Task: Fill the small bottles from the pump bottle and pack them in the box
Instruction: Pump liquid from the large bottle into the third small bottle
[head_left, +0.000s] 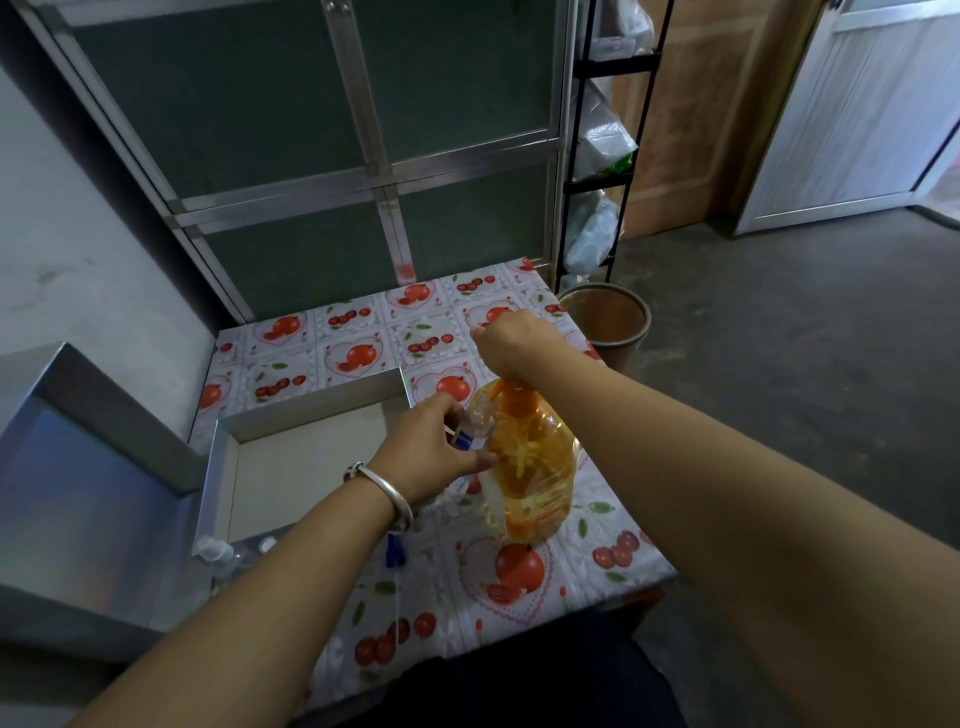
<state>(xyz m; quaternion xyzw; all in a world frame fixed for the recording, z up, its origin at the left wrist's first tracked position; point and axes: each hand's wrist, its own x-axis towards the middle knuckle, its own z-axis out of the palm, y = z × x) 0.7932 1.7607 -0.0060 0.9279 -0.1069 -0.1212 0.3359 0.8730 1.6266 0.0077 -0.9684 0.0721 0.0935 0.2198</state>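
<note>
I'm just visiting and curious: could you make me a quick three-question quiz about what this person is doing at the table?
1. True or false: the left hand holds a small clear bottle beside the pump bottle.
2. Where is the right hand? A) inside the box B) on top of the pump C) on the bin
3. Fill in: the liquid in the pump bottle looks ______.

Key: 1 true. 2 B. 3 yellow-orange. The open box sits left of the bottles; other small bottles lie at its near edge.

Clear glossy plastic pump bottle (535, 467); box (306, 452) prob. matt card.
</note>
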